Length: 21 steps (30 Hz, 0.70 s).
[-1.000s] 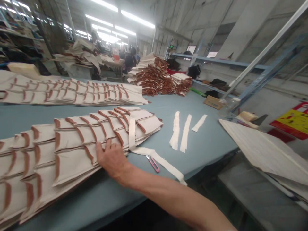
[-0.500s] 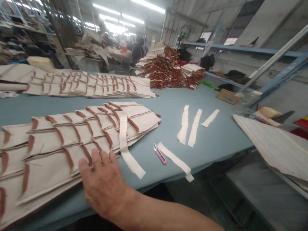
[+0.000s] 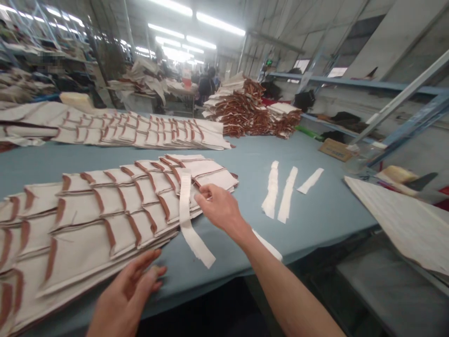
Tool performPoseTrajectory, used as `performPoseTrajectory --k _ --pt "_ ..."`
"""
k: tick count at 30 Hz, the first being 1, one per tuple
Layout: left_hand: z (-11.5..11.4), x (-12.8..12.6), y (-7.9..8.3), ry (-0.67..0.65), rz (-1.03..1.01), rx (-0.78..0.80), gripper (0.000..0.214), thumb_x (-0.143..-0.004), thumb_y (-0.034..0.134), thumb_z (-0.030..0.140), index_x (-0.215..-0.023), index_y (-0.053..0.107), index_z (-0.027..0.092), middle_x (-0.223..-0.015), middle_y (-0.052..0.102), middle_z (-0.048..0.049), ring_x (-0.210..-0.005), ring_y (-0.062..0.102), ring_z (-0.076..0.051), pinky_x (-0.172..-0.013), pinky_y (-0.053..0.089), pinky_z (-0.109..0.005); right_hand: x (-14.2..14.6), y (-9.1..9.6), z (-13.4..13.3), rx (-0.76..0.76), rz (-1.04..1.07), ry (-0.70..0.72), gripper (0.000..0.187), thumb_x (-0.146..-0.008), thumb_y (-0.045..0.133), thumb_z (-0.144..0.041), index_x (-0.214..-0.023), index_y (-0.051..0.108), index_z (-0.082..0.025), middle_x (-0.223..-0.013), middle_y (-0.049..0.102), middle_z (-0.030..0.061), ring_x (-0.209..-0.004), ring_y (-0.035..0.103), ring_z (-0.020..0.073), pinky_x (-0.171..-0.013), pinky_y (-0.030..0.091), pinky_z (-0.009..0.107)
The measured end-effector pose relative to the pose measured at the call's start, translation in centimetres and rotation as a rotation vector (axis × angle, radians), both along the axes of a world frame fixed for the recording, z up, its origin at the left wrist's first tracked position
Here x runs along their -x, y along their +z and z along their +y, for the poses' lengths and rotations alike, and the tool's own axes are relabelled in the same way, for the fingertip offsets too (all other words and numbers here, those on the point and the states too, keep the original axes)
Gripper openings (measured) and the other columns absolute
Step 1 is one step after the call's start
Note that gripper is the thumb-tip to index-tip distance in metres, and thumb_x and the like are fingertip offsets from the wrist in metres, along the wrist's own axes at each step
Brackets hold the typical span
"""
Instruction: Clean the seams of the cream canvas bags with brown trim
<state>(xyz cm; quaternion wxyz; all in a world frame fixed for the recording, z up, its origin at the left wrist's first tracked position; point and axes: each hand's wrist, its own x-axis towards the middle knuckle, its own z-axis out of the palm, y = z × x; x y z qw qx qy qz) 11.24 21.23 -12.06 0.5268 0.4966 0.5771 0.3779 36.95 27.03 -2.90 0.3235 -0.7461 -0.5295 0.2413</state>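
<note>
My right hand hovers just right of a white cloth strip, at the tip end of a layered stack of cream fabric panels with brown edging. Its fingers are curled together, and I cannot make out whether anything is between them. The strip lies across the stack and hangs onto the blue-green table cover. Close to the stack's near edge, my left hand has its fingers apart and holds nothing. A further white strip is partly covered by my right forearm.
Three white strips, including a long one, lie on the right of the table. Behind are a second row of panels and a tall heap of brown-edged pieces. A cardboard box and a pale board stand right.
My right hand has lifted off the panels and moved right, beside the white strip. My left hand has come into view. The pink thread snips seen earlier no longer show.
</note>
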Motion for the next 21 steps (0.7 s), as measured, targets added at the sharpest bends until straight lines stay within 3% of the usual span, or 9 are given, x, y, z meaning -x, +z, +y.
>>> performPoseTrajectory --k 1,2,5,8,13,17,21 --pt "1.1 -1.5 0.0 -0.007 -0.039 0.062 0.077 -0.065 0.092 0.073 -0.118 0.077 0.019 -0.115 0.087 -0.0175 -0.096 0.085 -0.039 -0.082 0.073 -0.05 -0.2 0.3 1.4 0.022 0.018 0.021 0.019 -0.097 0.068 -0.031 -0.1 0.083 -0.02 -0.095 0.084 0.0044 -0.091 0.075 0.0222 -0.08 0.051 0.029" --pt "2.0 -2.9 0.1 0.003 -0.062 0.06 0.076 -0.06 0.093 0.07 -0.115 0.075 0.02 -0.124 0.086 -0.0194 -0.096 0.086 -0.039 -0.078 0.074 -0.048 -0.5 0.4 2.8 0.048 0.039 0.043 0.02 -0.095 0.067 -0.029 -0.087 0.081 -0.018 -0.08 0.079 0.0028 -0.08 0.072 0.02 -0.072 0.047 0.027" --pt "4.0 -6.0 -0.1 0.017 -0.096 0.037 0.07 -0.059 0.088 0.066 -0.11 0.072 0.02 -0.128 0.084 -0.0223 -0.089 0.086 -0.036 -0.071 0.073 -0.046 -0.7 -0.7 6.1 0.11 0.113 0.076 0.032 -0.091 0.066 -0.029 -0.061 0.068 -0.018 -0.049 0.053 -0.0039 -0.054 0.053 0.0143 -0.056 0.035 0.026" --pt "4.2 -6.9 -0.7 0.027 -0.103 0.009 0.071 -0.062 0.083 0.067 -0.113 0.072 0.019 -0.125 0.085 -0.0215 -0.079 0.084 -0.032 -0.068 0.071 -0.045 -0.3 -2.4 7.6 0.093 0.166 0.053 0.033 -0.088 0.063 -0.031 -0.058 0.058 -0.021 -0.046 0.038 -0.0084 -0.049 0.039 0.0116 -0.053 0.027 0.025" --pt "3.7 -6.5 -1.2 0.009 -0.077 -0.033 0.069 -0.067 0.079 0.067 -0.116 0.073 0.019 -0.124 0.085 -0.0187 -0.077 0.082 -0.029 -0.065 0.07 -0.042 0.8 -3.5 7.9 0.04 0.242 0.046 0.02 -0.083 0.062 -0.03 -0.066 0.058 -0.021 -0.054 0.045 -0.0085 -0.055 0.043 0.0116 -0.055 0.03 0.023" --pt "2.9 -6.1 -1.2 0.014 -0.041 -0.085 0.062 -0.075 0.077 0.065 -0.118 0.074 0.02 -0.112 0.086 -0.0129 -0.078 0.08 -0.028 -0.073 0.07 -0.042 0.5 -1.5 7.0 0.012 0.282 0.104 0.017 -0.086 0.066 -0.025 -0.071 0.058 -0.021 -0.06 0.048 -0.009 -0.059 0.044 0.0106 -0.057 0.033 0.021" --pt "2.0 -5.6 -0.8 0.047 -0.004 -0.156 0.053 -0.084 0.078 0.061 -0.123 0.075 0.026 -0.121 0.083 -0.008 -0.101 0.079 -0.031 -0.102 0.066 -0.047 -0.6 2.6 4.9 -0.014 0.32 0.236 0.022 -0.095 0.067 -0.017 -0.076 0.058 -0.02 -0.066 0.049 -0.0095 -0.061 0.043 0.0084 -0.056 0.033 0.018"
